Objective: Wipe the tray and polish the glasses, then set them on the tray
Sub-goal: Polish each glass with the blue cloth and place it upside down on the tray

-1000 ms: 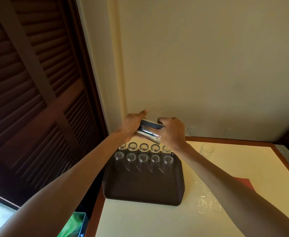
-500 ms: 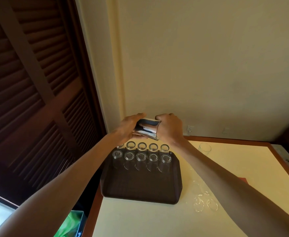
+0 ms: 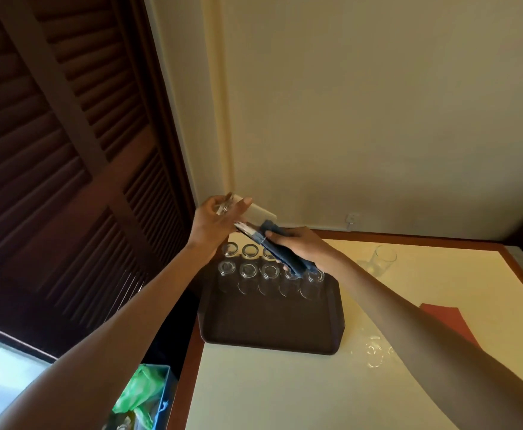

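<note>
My left hand (image 3: pixel 215 220) holds a clear glass (image 3: pixel 258 214) on its side above the far left corner of the dark brown tray (image 3: pixel 272 324). Its mouth points right, toward my right hand (image 3: pixel 303 246). That hand grips a folded blue cloth (image 3: pixel 285 254) just below and right of the glass mouth, over the tray's back rows. Several glasses (image 3: pixel 247 271) stand upside down in two rows at the far end of the tray. The near half of the tray is bare.
One upright glass (image 3: pixel 384 259) stands on the cream table (image 3: pixel 285 392) right of the tray. More glasses (image 3: pixel 373 352) sit by the tray's near right corner, partly behind my right arm. A red sheet (image 3: pixel 443 316) lies further right. A blue bin with a green bag (image 3: pixel 142 394) is at lower left.
My hands were together on the glass with the cloth. They have come apart: the left hand lifted the glass leftward, and the right hand drew the cloth out to the right and down.
</note>
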